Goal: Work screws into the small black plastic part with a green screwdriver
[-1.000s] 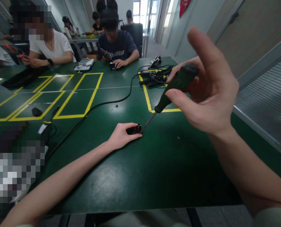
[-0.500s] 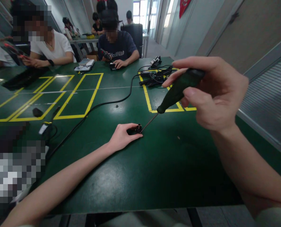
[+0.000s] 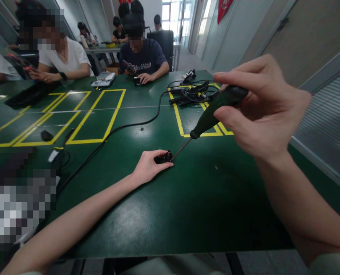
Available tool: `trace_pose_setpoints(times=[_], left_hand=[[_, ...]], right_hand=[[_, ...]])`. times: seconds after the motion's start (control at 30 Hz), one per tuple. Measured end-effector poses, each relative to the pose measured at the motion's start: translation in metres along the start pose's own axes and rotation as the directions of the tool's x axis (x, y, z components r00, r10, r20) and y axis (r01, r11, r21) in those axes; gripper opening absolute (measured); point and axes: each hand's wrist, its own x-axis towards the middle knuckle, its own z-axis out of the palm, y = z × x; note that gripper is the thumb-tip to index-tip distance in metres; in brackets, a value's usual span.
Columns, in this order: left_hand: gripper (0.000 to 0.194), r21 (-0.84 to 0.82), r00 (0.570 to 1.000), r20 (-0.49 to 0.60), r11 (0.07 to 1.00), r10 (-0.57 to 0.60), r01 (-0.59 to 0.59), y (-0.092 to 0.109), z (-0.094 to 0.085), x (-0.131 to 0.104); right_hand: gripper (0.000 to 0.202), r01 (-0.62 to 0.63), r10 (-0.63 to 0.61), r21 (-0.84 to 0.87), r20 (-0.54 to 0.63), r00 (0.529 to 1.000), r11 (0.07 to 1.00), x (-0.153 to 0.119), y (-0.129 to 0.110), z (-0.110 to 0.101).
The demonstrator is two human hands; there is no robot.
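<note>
My left hand (image 3: 150, 165) rests on the green table (image 3: 170, 206), thumb and fingers pinching a small black part with a short round metal piece (image 3: 169, 153) standing up from it. What kind of part it is, I cannot make out. In my right hand (image 3: 268, 110) is a screwdriver (image 3: 211, 116) with a dark green handle, gripped between thumb and fingers. Its thin shaft slants down to the left, and the tip meets the right side of the black part. The exact contact point is too small to see.
A black cable (image 3: 124, 125) runs across the table to a heap of black cables and parts (image 3: 189, 93). Yellow tape (image 3: 114, 110) marks rectangles. A small black piece (image 3: 46, 135) lies at the left. Across the table, a person in a dark shirt (image 3: 144, 57) handles a small object.
My right hand has turned and shifted slightly around the screwdriver handle, with its knuckles higher and farther right. The screwdriver tip and my left hand stay almost where they were.
</note>
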Motion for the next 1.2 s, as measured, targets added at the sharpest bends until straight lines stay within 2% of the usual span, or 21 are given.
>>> trace_pose_setpoints(times=[0.1, 0.2, 0.3, 0.37, 0.47, 0.57, 0.63, 0.77, 0.83, 0.93, 1.0, 1.1, 1.2], left_hand=[[0.025, 0.009, 1.0, 0.003, 1.0, -0.002, 0.002, 0.0001, 0.0002, 0.0002], [0.025, 0.008, 1.0, 0.001, 1.0, -0.003, 0.003, -0.0001, 0.0003, -0.0002], [0.026, 0.005, 1.0, -0.008, 1.0, -0.002, 0.002, -0.001, 0.0003, -0.0007], [0.026, 0.005, 1.0, -0.012, 1.0, 0.001, 0.0, -0.0018, 0.0004, -0.0009], [0.025, 0.004, 1.0, -0.007, 1.0, 0.004, -0.004, -0.003, 0.0007, -0.0008], [0.025, 0.0, 1.0, -0.002, 1.0, 0.008, -0.008, -0.0041, 0.001, -0.0003], [0.025, -0.002, 1.0, -0.003, 1.0, 0.009, -0.009, -0.0044, 0.001, 0.0], [0.025, -0.005, 1.0, -0.004, 1.0, 0.009, -0.009, -0.0027, 0.0001, -0.0001], [0.025, -0.007, 1.0, -0.002, 1.0, 0.01, -0.01, -0.0012, -0.0004, -0.0003], [0.025, -0.004, 1.0, -0.002, 1.0, 0.011, -0.011, -0.0002, -0.0004, -0.0005], [0.025, 0.006, 1.0, -0.004, 1.0, 0.011, -0.011, -0.0009, 0.0002, -0.0004], [0.025, 0.027, 1.0, -0.008, 0.999, 0.018, -0.018, -0.0026, 0.001, -0.0003], [0.025, 0.041, 0.999, -0.03, 0.999, 0.03, -0.029, -0.0026, 0.0013, -0.0006]], right_hand=[[0.043, -0.035, 0.034, 0.022, 0.035, 0.999, 0.999, 0.0005, 0.001, -0.001], [0.036, -0.038, 0.025, 0.124, 0.102, 0.994, 0.992, 0.0004, 0.0019, -0.0012], [0.03, 0.001, -0.005, 0.07, 0.055, 0.998, 0.998, 0.0008, 0.0019, -0.0014], [0.034, 0.0, 0.0, 0.003, 0.025, 1.0, 1.0, 0.0013, 0.0012, -0.002], [0.049, -0.023, 0.02, 0.037, 0.082, 0.996, 0.999, 0.0012, 0.0001, -0.0034], [0.041, -0.04, 0.028, 0.092, 0.131, 0.991, 0.995, 0.0004, -0.0003, -0.004], [0.037, -0.025, 0.019, 0.054, 0.11, 0.994, 0.998, 0.0002, -0.0002, -0.0034], [0.049, 0.005, -0.003, -0.033, 0.055, 0.998, 0.999, 0.0004, 0.0004, -0.0022], [0.052, -0.025, 0.025, -0.002, 0.081, 0.996, 1.0, 0.0002, 0.0008, -0.0026], [0.044, -0.048, 0.038, 0.07, 0.135, 0.99, 0.996, -0.0004, 0.0015, -0.0039], [0.038, -0.031, 0.025, 0.045, 0.121, 0.992, 0.999, -0.0005, 0.0017, -0.0043], [0.046, -0.007, 0.009, -0.037, 0.057, 0.998, 0.999, -0.0004, 0.0021, -0.0035], [0.046, -0.029, 0.027, 0.017, 0.083, 0.996, 0.999, -0.0006, 0.0038, -0.0026]])
